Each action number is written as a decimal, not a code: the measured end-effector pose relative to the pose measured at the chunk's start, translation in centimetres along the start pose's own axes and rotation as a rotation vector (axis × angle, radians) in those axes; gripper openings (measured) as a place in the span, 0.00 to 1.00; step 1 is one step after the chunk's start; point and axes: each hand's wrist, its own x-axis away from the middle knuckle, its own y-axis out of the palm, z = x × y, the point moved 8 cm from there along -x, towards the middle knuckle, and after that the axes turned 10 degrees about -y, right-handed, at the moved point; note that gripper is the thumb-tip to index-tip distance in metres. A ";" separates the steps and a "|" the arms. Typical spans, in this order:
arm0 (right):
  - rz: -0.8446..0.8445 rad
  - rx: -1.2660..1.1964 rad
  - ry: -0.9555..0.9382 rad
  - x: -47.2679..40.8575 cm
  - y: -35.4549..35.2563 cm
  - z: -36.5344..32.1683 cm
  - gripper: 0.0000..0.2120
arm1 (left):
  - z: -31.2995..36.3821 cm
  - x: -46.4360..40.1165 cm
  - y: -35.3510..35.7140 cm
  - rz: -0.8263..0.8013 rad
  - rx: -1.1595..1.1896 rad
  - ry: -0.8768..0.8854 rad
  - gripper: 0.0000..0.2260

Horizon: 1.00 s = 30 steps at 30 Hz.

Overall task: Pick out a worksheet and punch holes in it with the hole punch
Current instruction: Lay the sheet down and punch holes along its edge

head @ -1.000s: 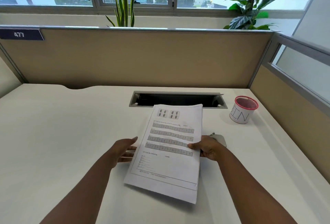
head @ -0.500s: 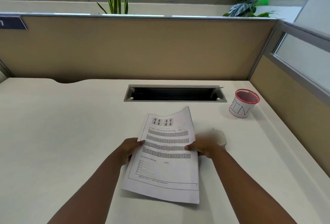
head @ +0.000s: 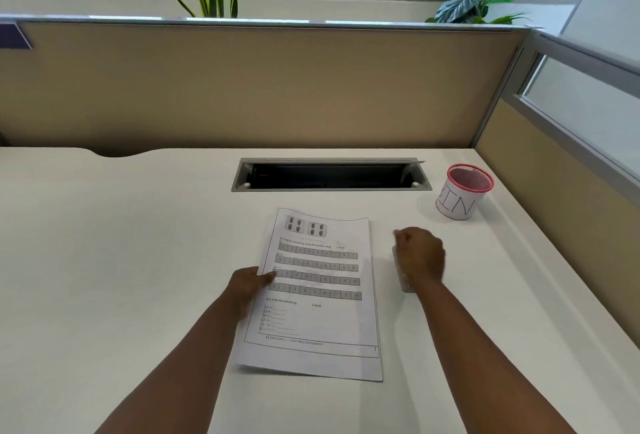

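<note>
A printed worksheet with number strips lies in the middle of the white desk, its near edge lifted slightly. My left hand pinches its left edge, thumb on top. To the right of the sheet, my right hand is curled into a fist over a pale grey hole punch. Only the punch's left side shows under the hand, and the hand is blurred.
A white mesh cup with a red rim, marked BIN, stands at the back right. A long open cable slot is set into the desk behind the sheet. Beige partition walls close the back and right.
My right hand has let go of the worksheet's right edge and moved right onto the hole punch. My left hand has taken hold of the sheet's left edge. The camera tilted down.
</note>
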 end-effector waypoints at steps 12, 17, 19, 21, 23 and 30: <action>-0.217 0.032 0.275 0.6 0.9 5.7 0.16 | -0.3 0.0 0.2 -0.033 0.037 0.002 0.06; -0.205 -0.380 0.367 1.4 1.9 5.7 0.16 | -0.6 -0.6 -0.1 -0.058 0.101 -0.027 0.03; -0.261 -0.749 0.491 2.6 3.1 5.4 0.09 | -0.8 -0.6 -0.2 -0.066 0.121 -0.034 0.03; -0.338 -0.977 0.557 3.7 3.9 4.7 0.06 | -0.8 -0.6 -0.3 -0.071 0.130 -0.035 0.03; -0.383 -1.058 0.579 4.2 4.2 4.1 0.06 | -0.9 -0.5 -0.2 -0.073 0.126 -0.035 0.03; -0.465 -1.036 0.546 4.3 4.8 3.4 0.06 | -0.9 -0.6 0.0 -0.063 0.100 -0.026 0.02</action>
